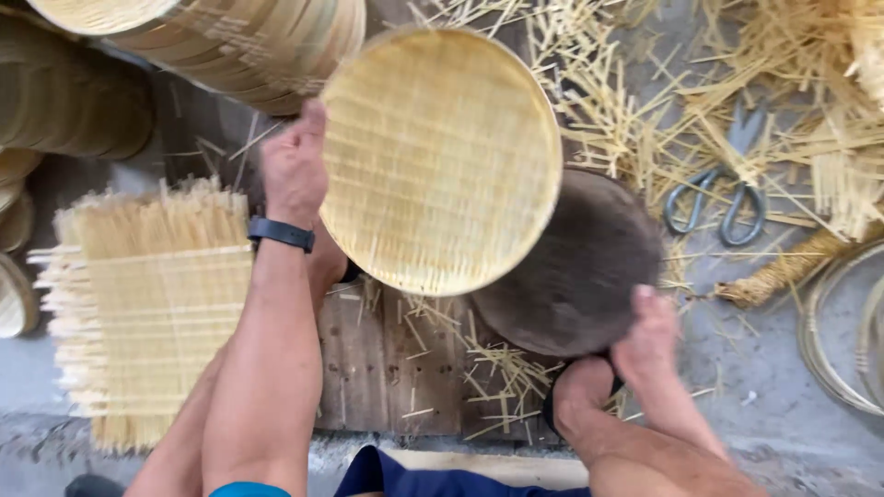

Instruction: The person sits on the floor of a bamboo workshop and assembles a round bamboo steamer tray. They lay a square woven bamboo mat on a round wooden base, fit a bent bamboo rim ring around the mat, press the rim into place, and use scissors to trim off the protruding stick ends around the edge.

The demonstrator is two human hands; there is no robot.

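Observation:
My left hand (295, 170) grips the left rim of a round woven bamboo tray (442, 161) and holds it tilted above the floor. A black band sits on that wrist. The tray overlaps a dark round wooden block (580, 267) that lies under it to the right. My right hand (649, 342) rests against the block's lower right edge with its fingers curled. Whether it grips the block I cannot tell.
A square woven bamboo mat (147, 304) with loose ends lies at the left. Stacked round trays (249, 46) stand at the top left. Metal scissors (727, 198) lie among bamboo strips (635, 110) at the upper right. Bamboo hoops (833, 340) sit at the right edge, and wooden planks (387, 368) lie below.

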